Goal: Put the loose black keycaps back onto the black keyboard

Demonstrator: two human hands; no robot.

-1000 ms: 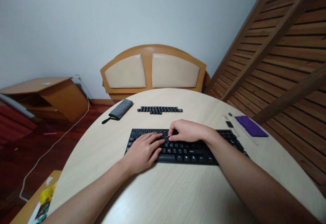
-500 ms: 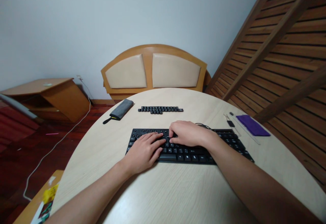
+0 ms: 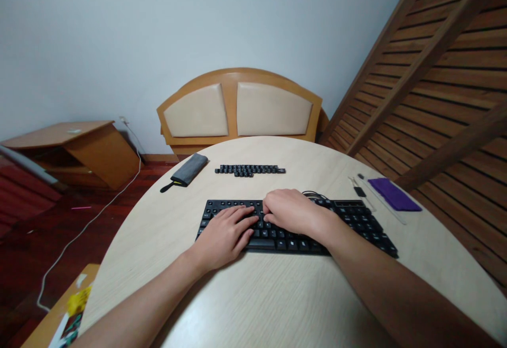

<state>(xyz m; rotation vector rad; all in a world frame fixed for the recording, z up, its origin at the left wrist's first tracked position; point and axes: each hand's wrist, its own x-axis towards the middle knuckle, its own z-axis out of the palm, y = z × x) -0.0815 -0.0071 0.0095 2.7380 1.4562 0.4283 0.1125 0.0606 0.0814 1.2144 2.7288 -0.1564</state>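
Note:
A black keyboard [image 3: 277, 244] lies on the pale wooden table with bare sockets along its upper left rows. My left hand [image 3: 226, 232] rests flat across its left half, fingers spread over the keys. Over the middle of the same keyboard, my right hand [image 3: 291, 209] is curled with thumb and forefinger bent down at the key rows; whatever they pinch is hidden. Beyond the keyboard, several loose black keycaps [image 3: 249, 170] are laid out in rows. A black cable [image 3: 315, 195] loops behind my right hand.
A grey pouch [image 3: 190, 169] lies at the far left of the round table [image 3: 301, 295]. On the right are a purple cloth [image 3: 396, 195], a thin rod with a dark tip [image 3: 382, 200] and a small wire tool with a black handle [image 3: 359, 191]. A padded headboard [image 3: 273, 110] stands behind.
My right wrist and forearm have shifted slightly left and down, showing more of the keyboard's right side. The right hand stays over the same keys. My left hand has hardly moved.

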